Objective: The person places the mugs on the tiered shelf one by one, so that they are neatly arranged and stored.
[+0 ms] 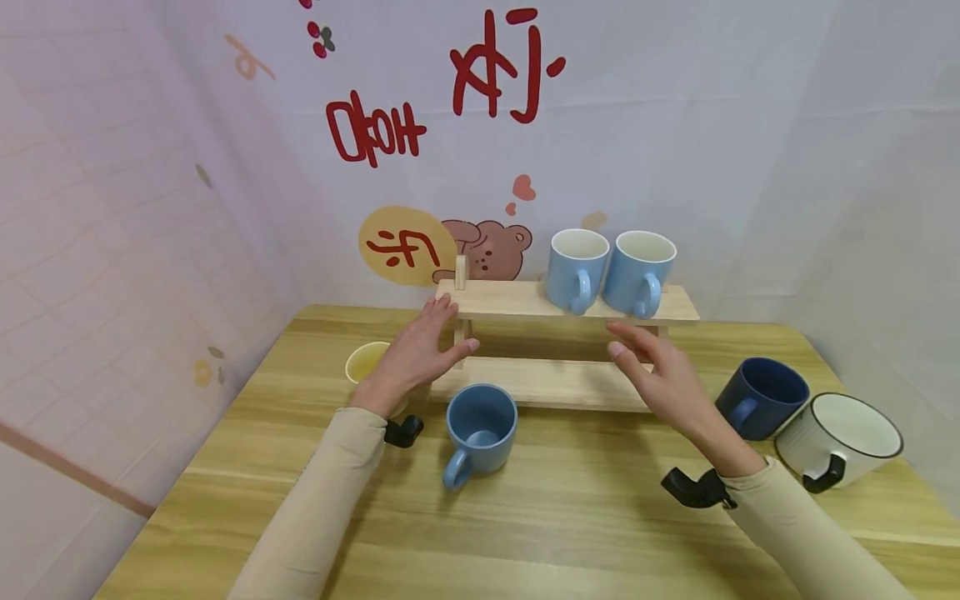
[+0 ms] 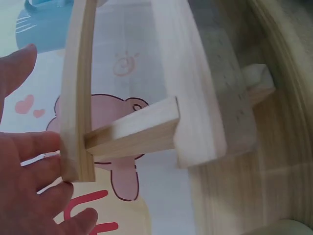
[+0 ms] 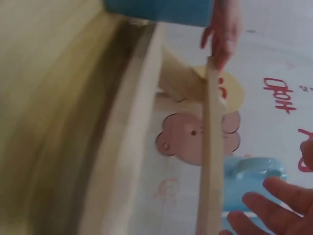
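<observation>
A two-tier wooden shelf (image 1: 498, 298) stands at the back of the table. My left hand (image 1: 417, 348) touches the left end of its upper board with its fingertips, thumb held apart; the left wrist view shows the fingers against the board's end (image 2: 77, 161). In front of the shelf's right part is my right hand (image 1: 667, 379), fingers loosely bent and holding nothing. Just beyond it, two light blue mugs (image 1: 573, 271) sit side by side on the upper board, handles forward. A darker blue mug (image 1: 491, 454) stands upright on the table between my forearms.
A yellow cup (image 1: 365, 362) is partly hidden behind my left wrist. To the right stand a navy mug (image 1: 757, 408) and a white mug (image 1: 828, 442) with a black rim and handle. A printed cloth (image 1: 637, 150) hangs behind the table.
</observation>
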Demonstrator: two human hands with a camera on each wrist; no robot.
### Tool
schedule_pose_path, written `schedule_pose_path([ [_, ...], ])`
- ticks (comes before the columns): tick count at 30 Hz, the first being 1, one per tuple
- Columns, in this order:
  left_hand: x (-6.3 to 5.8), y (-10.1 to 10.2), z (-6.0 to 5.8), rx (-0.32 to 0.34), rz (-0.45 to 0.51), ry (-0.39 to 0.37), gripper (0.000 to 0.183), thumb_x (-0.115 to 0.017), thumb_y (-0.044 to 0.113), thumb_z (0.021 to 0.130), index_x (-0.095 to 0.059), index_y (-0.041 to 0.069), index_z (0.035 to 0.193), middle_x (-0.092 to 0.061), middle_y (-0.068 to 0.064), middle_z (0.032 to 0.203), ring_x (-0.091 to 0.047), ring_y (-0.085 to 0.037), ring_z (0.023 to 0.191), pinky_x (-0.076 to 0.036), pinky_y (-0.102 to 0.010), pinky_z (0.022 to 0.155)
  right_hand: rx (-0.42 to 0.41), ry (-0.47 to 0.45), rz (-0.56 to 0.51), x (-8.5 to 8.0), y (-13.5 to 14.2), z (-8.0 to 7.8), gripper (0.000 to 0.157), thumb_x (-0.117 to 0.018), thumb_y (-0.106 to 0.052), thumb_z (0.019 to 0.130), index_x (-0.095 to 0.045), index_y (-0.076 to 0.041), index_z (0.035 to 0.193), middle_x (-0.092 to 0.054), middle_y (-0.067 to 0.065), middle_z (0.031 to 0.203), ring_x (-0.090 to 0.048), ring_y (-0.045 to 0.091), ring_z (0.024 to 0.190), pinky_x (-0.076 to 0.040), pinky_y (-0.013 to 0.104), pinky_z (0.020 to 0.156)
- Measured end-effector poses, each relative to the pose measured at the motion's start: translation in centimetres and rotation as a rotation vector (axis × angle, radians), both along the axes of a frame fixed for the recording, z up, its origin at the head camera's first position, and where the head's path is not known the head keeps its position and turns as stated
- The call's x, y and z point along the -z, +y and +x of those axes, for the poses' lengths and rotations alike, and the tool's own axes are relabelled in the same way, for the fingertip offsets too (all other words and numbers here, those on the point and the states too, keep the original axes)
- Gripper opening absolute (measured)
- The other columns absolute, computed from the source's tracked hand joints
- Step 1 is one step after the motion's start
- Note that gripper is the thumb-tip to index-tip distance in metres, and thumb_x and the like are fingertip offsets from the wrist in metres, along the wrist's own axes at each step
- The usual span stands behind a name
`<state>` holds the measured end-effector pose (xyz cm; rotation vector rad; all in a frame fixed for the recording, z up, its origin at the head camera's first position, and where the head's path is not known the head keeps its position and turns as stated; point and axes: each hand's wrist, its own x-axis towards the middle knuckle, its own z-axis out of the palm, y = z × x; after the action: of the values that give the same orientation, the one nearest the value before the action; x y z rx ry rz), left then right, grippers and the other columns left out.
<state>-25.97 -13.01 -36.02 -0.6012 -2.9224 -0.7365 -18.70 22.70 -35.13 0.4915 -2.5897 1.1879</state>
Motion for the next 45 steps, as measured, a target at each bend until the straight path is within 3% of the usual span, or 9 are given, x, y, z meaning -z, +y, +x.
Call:
schedule_pose_path([
  [5,-0.3,-0.4,0.6,0.016,-0.021,0.000,0.089,-0.054,0.063,0.099,-0.032,0.005,0.162,-0.015,-0.010,0.173,-0.007,-0.031,0.159,-0.015,-0.056,0.126,-0.048,0.001,0.140,1.9,1.7,1.7,0.044,-0.057,-0.028,0.108,-0.057,-0.008,0.147,-0.056,0.016,0.150,-0.051,0.043,0.137,-0.045,0.067,0.102],
  [10,-0.5,-1.0,1.3,-0.001,-0.032,0.055,0.087,-0.057,0.061,0.099,-0.033,0.007,0.162,-0.015,-0.012,0.173,-0.007,-0.033,0.159,-0.010,-0.058,0.126,-0.080,-0.006,0.252,3.2,3.2,2.8,0.047,-0.062,-0.029,0.105,-0.058,-0.005,0.146,-0.052,0.017,0.153,-0.042,0.046,0.144,-0.044,0.066,0.103],
  [16,-1.1,-2.5,2.9,-0.011,0.071,0.142,0.082,-0.067,0.048,0.099,-0.034,0.006,0.161,-0.024,-0.015,0.170,-0.013,-0.033,0.159,-0.009,-0.060,0.126,-0.080,0.007,0.370,4.2,4.5,3.7,0.056,-0.069,-0.033,0.101,-0.057,-0.001,0.146,-0.049,0.020,0.155,-0.040,0.049,0.144,-0.042,0.067,0.103],
  [23,-0.8,-5.8,5.4,-0.044,0.139,0.232,0.080,-0.064,0.050,0.101,-0.034,0.009,0.162,-0.030,-0.011,0.169,-0.027,-0.033,0.155,-0.022,-0.060,0.123,-0.062,0.055,0.502,5.1,5.5,4.2,0.067,-0.073,-0.040,0.097,-0.056,0.001,0.147,-0.049,0.023,0.155,-0.045,0.047,0.141,-0.042,0.067,0.105],
  [29,0.4,-8.3,7.0,-0.077,0.219,0.278,0.076,-0.068,0.038,0.100,-0.036,0.006,0.161,-0.035,-0.013,0.166,-0.034,-0.039,0.150,-0.031,-0.064,0.117,-0.059,-0.003,0.519,5.9,5.9,4.3,0.066,-0.070,-0.040,0.099,-0.054,0.004,0.147,-0.047,0.026,0.154,-0.043,0.050,0.141,-0.037,0.069,0.108],
  [36,1.4,-10.7,8.2,-0.132,0.282,0.243,0.073,-0.067,0.036,0.102,-0.034,0.009,0.161,-0.037,-0.016,0.163,-0.036,-0.044,0.147,-0.033,-0.068,0.112,-0.074,-0.029,0.509,5.8,6.2,4.6,0.064,-0.068,-0.038,0.101,-0.053,0.005,0.147,-0.046,0.026,0.155,-0.040,0.050,0.143,-0.034,0.068,0.111],
  [42,2.4,-12.5,9.1,-0.189,0.273,0.145,0.069,-0.059,0.039,0.106,-0.036,-0.001,0.157,-0.047,-0.025,0.151,-0.042,-0.047,0.140,-0.037,-0.069,0.107,-0.079,-0.050,0.510,5.9,6.5,4.9,0.065,-0.065,-0.039,0.103,-0.052,0.005,0.148,-0.044,0.026,0.156,-0.039,0.050,0.144,-0.033,0.066,0.113],
  [45,3.0,-13.2,9.3,-0.200,0.323,0.096,0.066,-0.057,0.037,0.107,-0.038,-0.004,0.155,-0.052,-0.027,0.145,-0.046,-0.046,0.137,-0.038,-0.067,0.108,-0.079,-0.059,0.518,5.9,6.5,5.0,0.065,-0.064,-0.040,0.103,-0.052,0.005,0.148,-0.044,0.026,0.157,-0.038,0.050,0.144,-0.033,0.067,0.112],
])
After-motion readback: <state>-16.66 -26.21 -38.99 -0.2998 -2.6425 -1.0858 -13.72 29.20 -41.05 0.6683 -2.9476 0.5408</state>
